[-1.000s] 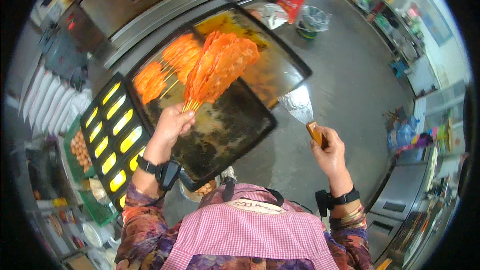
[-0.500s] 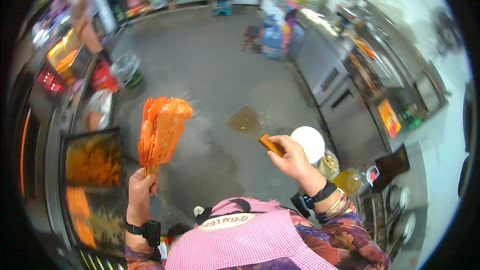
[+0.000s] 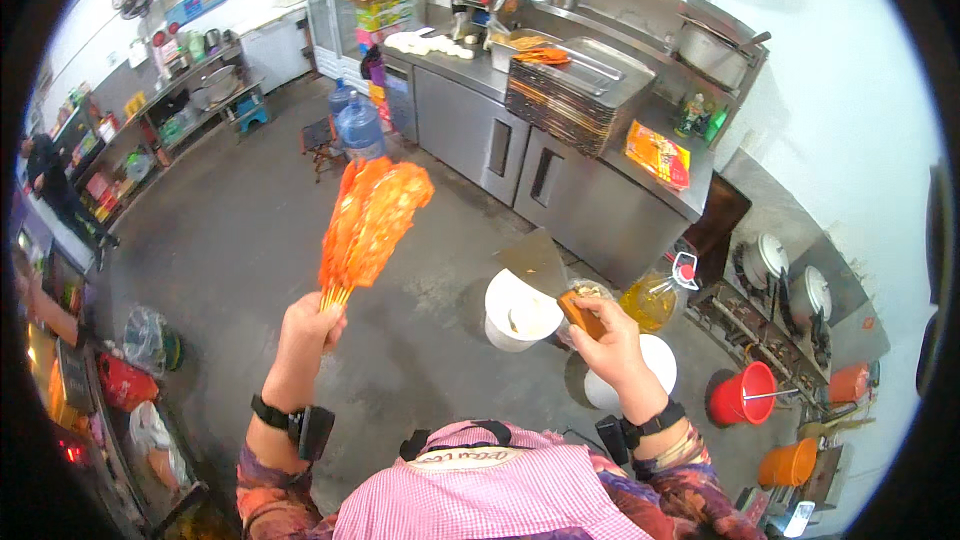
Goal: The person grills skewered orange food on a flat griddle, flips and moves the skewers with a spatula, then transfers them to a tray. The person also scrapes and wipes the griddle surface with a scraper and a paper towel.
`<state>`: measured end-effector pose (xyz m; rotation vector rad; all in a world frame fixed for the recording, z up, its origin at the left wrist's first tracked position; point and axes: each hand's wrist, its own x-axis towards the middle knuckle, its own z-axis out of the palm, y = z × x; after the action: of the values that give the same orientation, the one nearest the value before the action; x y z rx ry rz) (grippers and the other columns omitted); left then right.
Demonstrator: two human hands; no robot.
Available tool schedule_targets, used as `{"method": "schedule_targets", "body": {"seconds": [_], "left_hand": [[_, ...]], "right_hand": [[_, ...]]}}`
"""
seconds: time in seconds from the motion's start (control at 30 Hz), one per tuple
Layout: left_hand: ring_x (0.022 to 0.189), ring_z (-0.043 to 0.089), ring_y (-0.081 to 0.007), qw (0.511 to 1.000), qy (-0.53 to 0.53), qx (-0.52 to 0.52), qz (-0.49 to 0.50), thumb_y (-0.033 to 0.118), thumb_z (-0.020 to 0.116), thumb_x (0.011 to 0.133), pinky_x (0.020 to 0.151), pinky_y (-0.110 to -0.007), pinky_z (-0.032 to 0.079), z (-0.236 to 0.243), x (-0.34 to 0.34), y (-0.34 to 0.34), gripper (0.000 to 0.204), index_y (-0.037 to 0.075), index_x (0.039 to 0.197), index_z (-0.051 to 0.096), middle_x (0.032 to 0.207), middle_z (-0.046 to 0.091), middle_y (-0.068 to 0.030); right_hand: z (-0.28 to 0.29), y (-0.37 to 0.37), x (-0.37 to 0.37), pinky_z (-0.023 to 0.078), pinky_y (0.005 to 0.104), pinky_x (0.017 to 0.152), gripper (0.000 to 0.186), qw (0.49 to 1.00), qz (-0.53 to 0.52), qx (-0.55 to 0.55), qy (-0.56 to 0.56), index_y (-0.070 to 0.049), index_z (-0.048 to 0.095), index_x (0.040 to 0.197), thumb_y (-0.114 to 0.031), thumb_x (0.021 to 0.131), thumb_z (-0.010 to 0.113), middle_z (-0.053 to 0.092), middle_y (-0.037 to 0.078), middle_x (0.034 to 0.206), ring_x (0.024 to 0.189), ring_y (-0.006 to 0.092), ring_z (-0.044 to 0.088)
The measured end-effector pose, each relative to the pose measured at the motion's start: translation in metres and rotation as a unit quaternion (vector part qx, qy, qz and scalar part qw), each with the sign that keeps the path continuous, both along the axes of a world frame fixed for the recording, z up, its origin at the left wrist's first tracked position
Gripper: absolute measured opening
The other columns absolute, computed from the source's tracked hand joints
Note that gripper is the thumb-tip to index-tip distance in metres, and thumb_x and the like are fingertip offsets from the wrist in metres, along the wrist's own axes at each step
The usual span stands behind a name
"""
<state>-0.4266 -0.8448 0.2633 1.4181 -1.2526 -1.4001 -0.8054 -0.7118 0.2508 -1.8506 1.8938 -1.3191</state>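
Gripping a fan of orange skewers (image 3: 370,220) by the stick ends, left hand (image 3: 310,325) closed, keeping food clear; right hand (image 3: 605,335) clenched on a scraper (image 3: 545,275) handle.

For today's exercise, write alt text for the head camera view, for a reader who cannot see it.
Seen from above, a person's left hand grips a fanned bundle of orange skewers, while the right hand holds a flat metal scraper by its wooden handle. Below lie a grey kitchen floor, steel counters and white buckets.
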Motion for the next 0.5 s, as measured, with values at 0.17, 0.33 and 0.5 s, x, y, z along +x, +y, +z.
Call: {"method": "schedule_targets", "body": {"seconds": [0.17, 0.33, 0.5], "left_hand": [[0.048, 0.043, -0.0053, 0.988, 0.076, -0.024, -0.134, 0.013, 0.058, 0.090, 0.041, -0.020, 0.032, 0.003, -0.097, -0.116, 0.011, 0.004, 0.084, 0.057, 0.067, 0.054, -0.0011], [0.047, 0.043, -0.0042, 0.976, 0.080, -0.044, -0.195, 0.011, 0.057, 0.091, 0.039, -0.019, 0.031, 0.008, -0.215, -0.217, 0.010, 0.004, 0.084, 0.057, 0.067, 0.054, -0.0013], [0.047, 0.045, -0.0054, 0.971, 0.052, -0.075, -0.223, 0.013, 0.056, 0.092, 0.038, -0.019, 0.033, 0.024, -0.316, -0.303, 0.012, 0.004, 0.084, 0.057, 0.067, 0.056, -0.0009]], "right_hand": [[-0.003, -0.005, -0.046, 0.050, 0.0338, 0.082, 0.034, 0.993, -0.112, 0.009, -0.019, -0.002, 0.060, 0.105, -0.007, 0.073, 0.071, 0.065, 0.015, 0.100, 0.092, 0.0274, 0.064], [-0.010, -0.022, -0.112, 0.050, 0.0331, 0.082, 0.034, 0.980, -0.197, -0.003, -0.019, -0.002, 0.060, 0.104, -0.006, 0.072, 0.071, 0.065, 0.015, 0.100, 0.092, 0.0271, 0.065], [-0.002, -0.044, -0.165, 0.050, 0.0328, 0.082, 0.033, 0.962, -0.271, -0.020, -0.028, -0.001, 0.061, 0.102, -0.004, 0.071, 0.071, 0.065, 0.015, 0.100, 0.093, 0.0271, 0.065]]}}
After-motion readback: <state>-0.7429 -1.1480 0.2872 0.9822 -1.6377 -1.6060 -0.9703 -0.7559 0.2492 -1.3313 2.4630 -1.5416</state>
